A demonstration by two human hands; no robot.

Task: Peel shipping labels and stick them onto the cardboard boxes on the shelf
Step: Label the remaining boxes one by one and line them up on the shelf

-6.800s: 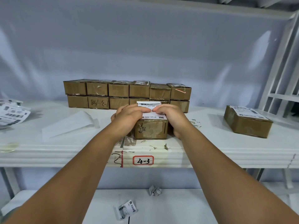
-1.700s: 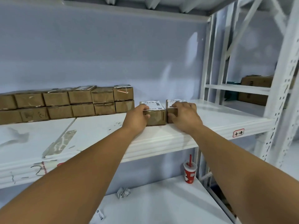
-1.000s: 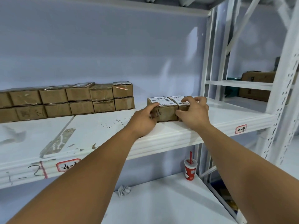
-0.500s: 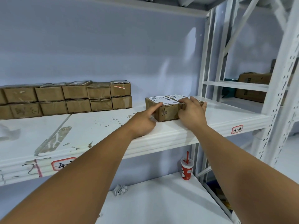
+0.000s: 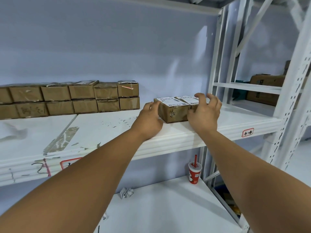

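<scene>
Two small cardboard boxes stand side by side on the white shelf (image 5: 104, 132), each with a white shipping label on top: the left labelled box (image 5: 173, 111) and the right labelled box (image 5: 191, 100). My left hand (image 5: 149, 118) lies against the left box's left side with relaxed fingers. My right hand (image 5: 204, 111) hovers in front of the right box, fingers spread and loosely curled, holding nothing. It hides most of that box. A double row of unlabelled boxes (image 5: 70, 98) is stacked at the back left.
White rack uprights (image 5: 217, 52) rise just right of the boxes. Larger cartons (image 5: 265, 89) sit on the neighbouring rack. On the lower shelf stand a red paper cup with a straw (image 5: 194, 173) and a crumpled paper ball (image 5: 126, 192).
The newly labelled box was carried right and set beside the other labelled box. Over the last half second my right hand has lifted off the boxes and spread its fingers.
</scene>
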